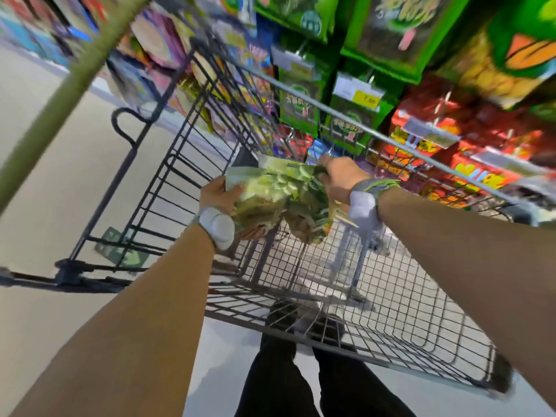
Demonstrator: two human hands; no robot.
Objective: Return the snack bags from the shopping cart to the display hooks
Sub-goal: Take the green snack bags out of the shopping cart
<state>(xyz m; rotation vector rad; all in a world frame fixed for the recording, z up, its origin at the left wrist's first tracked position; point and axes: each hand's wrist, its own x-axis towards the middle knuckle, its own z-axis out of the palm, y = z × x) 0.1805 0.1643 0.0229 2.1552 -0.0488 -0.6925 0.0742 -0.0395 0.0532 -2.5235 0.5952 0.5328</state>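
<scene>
**Green snack bag held between both hands above the cart**

A crinkled green foil snack bag (279, 197) is held between the two hands over the basket of the grey wire shopping cart (391, 311). The left hand (218, 195) is closed around the bag's left edge, and the right hand (340, 179) is clamped on its upper right corner; the hands are kept apart by the width of the bag. The bag is lifted clear of the cart's mesh floor and sags below the hands. A white wrist device (218, 227) is worn on the left forearm. Green and red snack packets on display hooks (421, 130) are seen just beyond the cart, blurred by motion.
</scene>
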